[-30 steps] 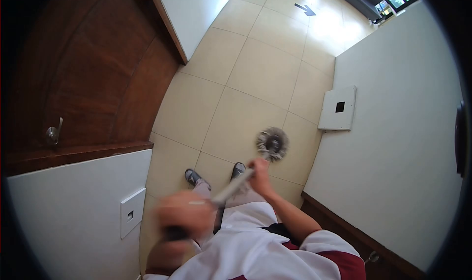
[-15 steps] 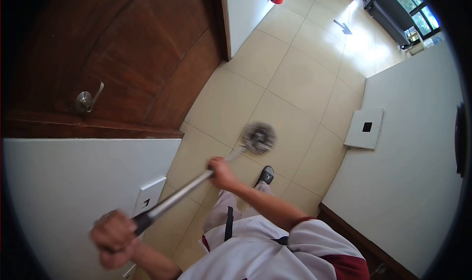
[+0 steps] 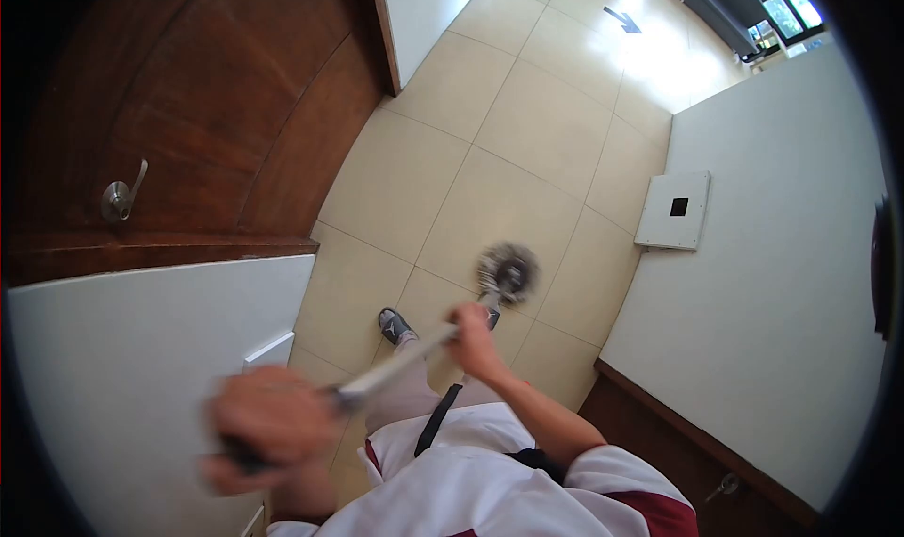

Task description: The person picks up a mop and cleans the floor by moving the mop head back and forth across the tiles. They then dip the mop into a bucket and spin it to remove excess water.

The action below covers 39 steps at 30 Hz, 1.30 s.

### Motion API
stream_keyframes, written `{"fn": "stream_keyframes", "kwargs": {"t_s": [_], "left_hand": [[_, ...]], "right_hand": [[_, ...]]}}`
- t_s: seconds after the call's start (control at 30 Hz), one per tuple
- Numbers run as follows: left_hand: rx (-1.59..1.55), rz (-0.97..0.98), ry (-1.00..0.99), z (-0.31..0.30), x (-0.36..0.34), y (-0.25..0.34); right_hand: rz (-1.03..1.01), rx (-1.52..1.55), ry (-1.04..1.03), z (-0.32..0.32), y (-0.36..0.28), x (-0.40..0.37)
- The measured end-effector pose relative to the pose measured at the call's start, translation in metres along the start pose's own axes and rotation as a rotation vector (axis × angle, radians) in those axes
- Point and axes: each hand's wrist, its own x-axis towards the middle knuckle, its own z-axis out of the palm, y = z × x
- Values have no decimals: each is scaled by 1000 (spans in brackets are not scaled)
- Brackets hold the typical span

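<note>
A metal pole [image 3: 400, 367] runs diagonally above the floor, with a round, grey, fringed mop head [image 3: 508, 273] at its far end, blurred by motion. Fingers of my left hand [image 3: 273, 429] wrap round the dark grip at the near end; this hand is blurred. Farther along, my right hand [image 3: 474, 339] is closed round the shaft, a short way from the mop head. A dark sandal [image 3: 395, 325] on one foot shows left of the pole, and part of the other lies just under the shaft near the mop head.
Beige floor tiles [image 3: 537, 113] stretch forward to a grey bench [image 3: 716, 5] by a window. A brown wooden door [image 3: 207, 104] with a lever handle [image 3: 122, 198] stands at the left. On the right white wall is a white box [image 3: 673, 209]. An arrow [image 3: 622, 21] marks the floor.
The mop head has moved slightly right, and both hands have shifted right with the pole. A sandalled foot has come into view at the left. Door and walls appear shifted left as the view moved.
</note>
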Motion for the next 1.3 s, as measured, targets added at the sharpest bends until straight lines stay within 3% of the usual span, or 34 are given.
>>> {"fn": "stream_keyframes", "kwargs": {"t_s": [0.03,0.13,0.2,0.23,0.3,0.4,0.43,0.47,0.5,0.53,0.6,0.63,0.7,0.73,0.8,0.9,0.97,1.03,1.07,1.13,1.17,1.2,1.23,1.27,1.3], "left_hand": [[-106,-101,-84,17,-9,-33],[-22,-511,-311,47,-68,-119],[-152,-648,-165,49,-98,-156],[-146,-639,-164,28,-112,-159],[-209,-755,-204,-21,-121,-141],[-153,-545,-61,-103,-119,-40],[-41,-436,23,-118,-112,13],[17,-286,86,-133,-113,65],[227,-32,14,-143,-110,110],[299,61,180,-134,-115,154],[461,328,311,-110,-122,194],[468,328,308,-110,-133,195],[712,426,598,-109,-163,188],[783,497,751,-104,-164,173],[783,494,692,-95,-179,173],[712,461,558,-58,-194,172],[471,335,277,-21,-193,158],[326,244,131,19,-205,120],[315,201,115,48,-222,94],[67,103,-348,88,-254,42],[87,71,-483,109,-277,18],[28,-44,-371,139,-303,7],[38,-212,-423,145,-328,-7],[51,-206,-423,135,-344,-20],[71,-319,-364,120,-356,-32]], "right_hand": [[45,-78,103,-15,44,-28],[252,-122,447,-42,158,-98],[351,-84,527,-42,215,-121],[340,-81,526,-32,209,-121],[398,-314,277,-12,185,-107],[309,-223,89,63,94,-64],[258,-139,-67,89,51,-46],[126,-36,-171,128,20,-30],[43,10,-274,147,-49,-13],[-38,19,-417,180,-85,0],[-283,64,-559,224,-152,30],[-335,48,-672,235,-176,48],[-368,-70,-701,255,-189,70],[-362,-59,-684,261,-183,63],[-355,74,-415,263,-163,46],[-376,107,-286,219,-124,-14],[-284,139,-146,157,-91,-81],[-121,63,-42,100,-44,-151],[-104,81,105,83,-3,-188],[84,-11,215,35,64,-263],[22,-109,315,19,106,-295],[121,-102,370,7,138,-320],[301,232,492,5,177,-339],[478,572,595,9,204,-345],[464,581,588,17,213,-340]]}}
